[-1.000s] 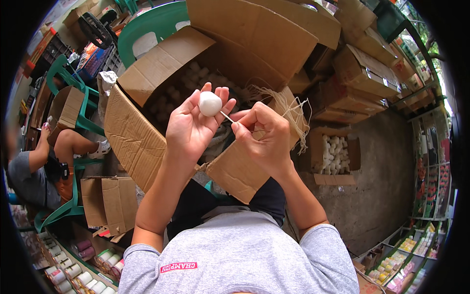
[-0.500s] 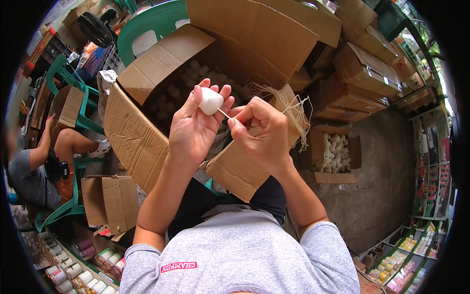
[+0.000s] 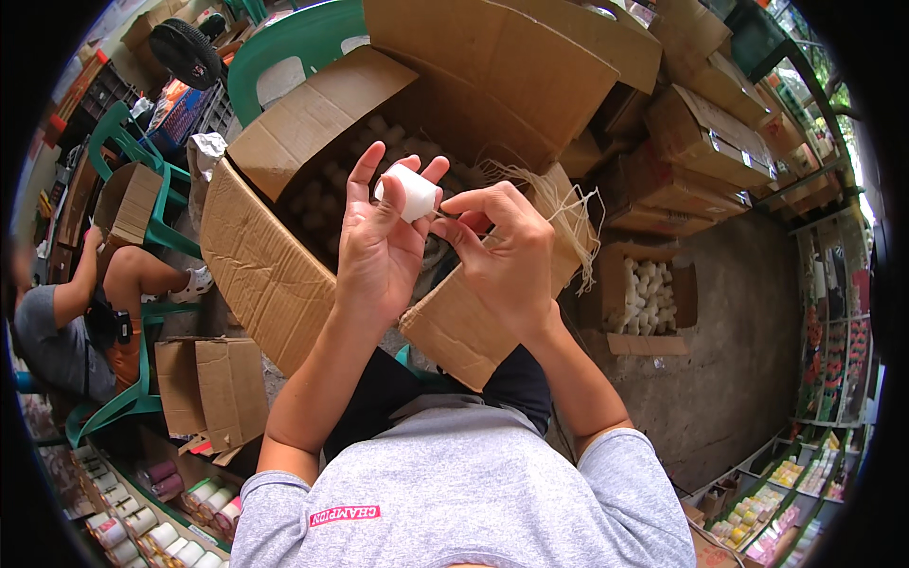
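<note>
A small white candle (image 3: 414, 193), rounded and blocky, is held between the thumb and fingers of my left hand (image 3: 374, 260) above a large open cardboard box (image 3: 270, 270). My right hand (image 3: 511, 260) is beside it, thumb and forefinger pinched on a thin pale wick at the candle's lower right side. Most of the wick is hidden by the fingers. Inside the box lie several similar white candles (image 3: 322, 194), in shadow. A loose bundle of pale wicks (image 3: 576, 222) hangs over the box's right flap, just past my right hand.
A smaller box of white candles (image 3: 650, 296) stands on the floor at right. Stacked cartons (image 3: 705, 142) rise at the far right. At left a person (image 3: 66, 327) sits on a green chair. Trays of candles (image 3: 142, 521) fill the lower left.
My left hand has curled its fingers and thumb around the candle, tipping it from the open palm. My right fingers have come closer to the candle, and less of the wick shows.
</note>
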A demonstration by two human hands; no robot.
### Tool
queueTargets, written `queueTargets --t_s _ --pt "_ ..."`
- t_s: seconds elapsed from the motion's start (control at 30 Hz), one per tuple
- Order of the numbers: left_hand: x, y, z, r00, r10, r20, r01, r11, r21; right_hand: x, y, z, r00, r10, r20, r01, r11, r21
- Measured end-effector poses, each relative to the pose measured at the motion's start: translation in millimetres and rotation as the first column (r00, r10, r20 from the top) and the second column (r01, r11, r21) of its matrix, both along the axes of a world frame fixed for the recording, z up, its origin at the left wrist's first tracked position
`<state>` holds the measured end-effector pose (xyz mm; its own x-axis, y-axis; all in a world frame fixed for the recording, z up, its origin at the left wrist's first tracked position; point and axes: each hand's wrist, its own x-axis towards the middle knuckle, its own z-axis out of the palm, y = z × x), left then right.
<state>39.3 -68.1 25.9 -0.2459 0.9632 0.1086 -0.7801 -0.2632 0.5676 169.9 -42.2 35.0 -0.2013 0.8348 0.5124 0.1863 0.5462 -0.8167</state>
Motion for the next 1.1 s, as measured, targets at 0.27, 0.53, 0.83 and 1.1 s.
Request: queueTargets --t_s 0.27,0.53,0.83,1.1 --pt "8.4 0.3 -5.0 0.999 -0.028 -0.015 0.028 0.999 0.016 7.9 10.7 -7.8 0.997 0.071 -0.022 -0.067 0.984 0.167" --pt "22.5 1.5 -8.4 0.996 -0.030 -0.083 0.035 0.998 0.053 15.9 8.5 -17.1 0.980 0.120 -0.160 -0.123 0.992 -0.005" --pt "-4.7 4.9 7.1 0.773 -0.145 -0.618 0.128 0.989 -0.072 37.3 50.5 59.9 0.827 0.082 0.555 -0.366 0.829 0.423" --pt "-8.1 -1.3 7.4 0.793 -0.064 -0.605 0.136 0.988 0.073 30.3 79.8 64.3 0.936 -0.081 0.343 -0.109 0.858 0.501"
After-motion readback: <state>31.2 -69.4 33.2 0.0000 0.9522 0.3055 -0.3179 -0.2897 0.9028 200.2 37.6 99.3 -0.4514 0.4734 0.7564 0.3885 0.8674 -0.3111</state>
